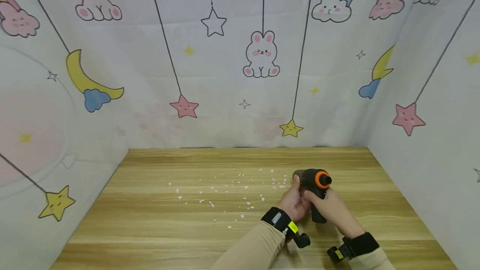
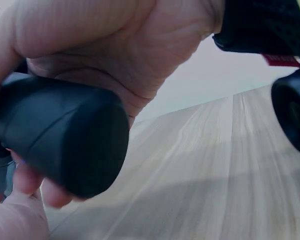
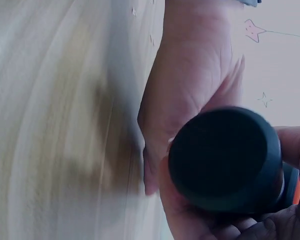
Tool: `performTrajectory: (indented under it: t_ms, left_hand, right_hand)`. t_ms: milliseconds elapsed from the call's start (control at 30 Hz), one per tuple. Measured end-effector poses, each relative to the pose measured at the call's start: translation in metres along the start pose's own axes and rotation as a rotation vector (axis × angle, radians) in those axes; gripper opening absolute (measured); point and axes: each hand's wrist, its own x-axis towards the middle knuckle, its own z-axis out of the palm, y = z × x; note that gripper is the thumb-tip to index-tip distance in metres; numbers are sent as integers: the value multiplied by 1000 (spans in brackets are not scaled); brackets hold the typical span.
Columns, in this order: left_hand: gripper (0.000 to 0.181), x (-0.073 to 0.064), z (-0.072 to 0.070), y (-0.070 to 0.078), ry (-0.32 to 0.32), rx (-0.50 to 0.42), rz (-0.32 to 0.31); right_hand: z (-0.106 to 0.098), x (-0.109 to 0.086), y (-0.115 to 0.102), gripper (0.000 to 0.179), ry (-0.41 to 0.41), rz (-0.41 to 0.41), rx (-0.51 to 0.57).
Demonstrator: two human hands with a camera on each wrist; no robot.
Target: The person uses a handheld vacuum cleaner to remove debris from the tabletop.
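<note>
- I've got a black pistol-grip power tool [image 1: 309, 177] in both hands, over the right part of the wood-grain tabletop [image 1: 150, 228].
- Left hand [image 1: 294, 204]: thumb up along the rear of the barrel, fingers curled in around the tool. Some fingertips are hidden, so I can't tell exactly where they sit.
- Right hand [image 1: 336, 210]: wrapped round the handle [image 1: 318, 215], thumb crossing the near side, no slack that I can see.
- Tool's nose [image 1: 326, 180] and orange ring [image 1: 319, 183] face right and toward my head camera; handle hangs down, its foot toward me.
- From the left wrist I see one blunt dark end of the tool, clear of the tabletop; the right wrist view shows a round dark end between both hands.
- White scraps [image 1: 262, 198] lie scattered on the wood, left of the tool; the nearest sit just beside its rear.
- Both wrists carry black straps [image 1: 362, 243] with small cameras [image 1: 301, 240], over beige sleeves [image 1: 255, 247].
- Behind: printed backdrop [image 1: 225, 78] with rabbits, stars and a rainbow.
</note>
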Motion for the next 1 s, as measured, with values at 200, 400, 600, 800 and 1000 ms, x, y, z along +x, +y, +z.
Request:
performTrajectory:
  t_ms: [200,400,600,800,1000]
  left_hand:
    - [38,-8,4,-4,-9,-119,93]
    - [38,-14,10,-7,-19,-147,96]
    - [42,-17,10,-7,-28,-150,105]
    - [47,-17,6,-3,-21,-157,107]
    - [54,-14,2,2,32,-176,107]
  right_hand:
    - [-9,3,1,47,7,4,70]
    - [-16,9,1,52,11,16,47]
    - [-17,10,-2,56,2,20,21]
    - [-13,10,-5,53,-1,20,19]
    - [-7,11,-7,46,-14,6,17]
